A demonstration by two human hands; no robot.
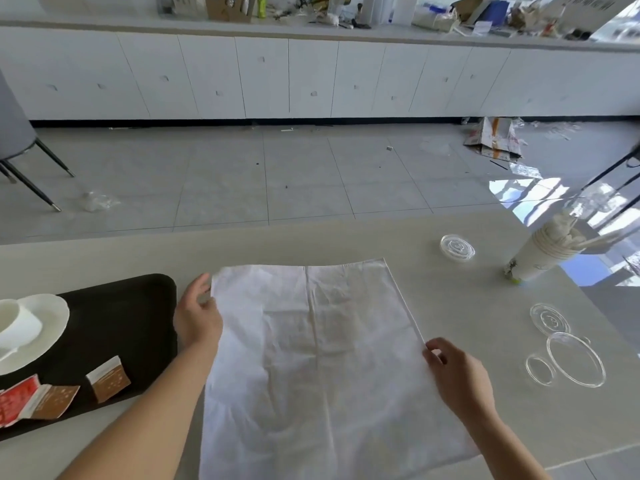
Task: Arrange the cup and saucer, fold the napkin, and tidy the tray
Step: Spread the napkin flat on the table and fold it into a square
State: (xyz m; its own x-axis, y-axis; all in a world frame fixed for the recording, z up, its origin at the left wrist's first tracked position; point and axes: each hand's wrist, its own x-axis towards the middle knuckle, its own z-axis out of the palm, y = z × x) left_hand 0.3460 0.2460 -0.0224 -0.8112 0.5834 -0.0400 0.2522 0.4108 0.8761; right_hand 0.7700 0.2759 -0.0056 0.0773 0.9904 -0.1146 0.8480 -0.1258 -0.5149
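The left hand [198, 315] pinches the napkin's [318, 368] far left corner, while the right hand [457, 372] grips its right edge about midway down. The napkin lies spread flat on the table [346, 237], just right of the black tray [114, 317]. It looks thin, light and limp (likely to sag if lifted), so corners and edges are the places to hold. It is white, creased down the middle and faintly wrinkled.
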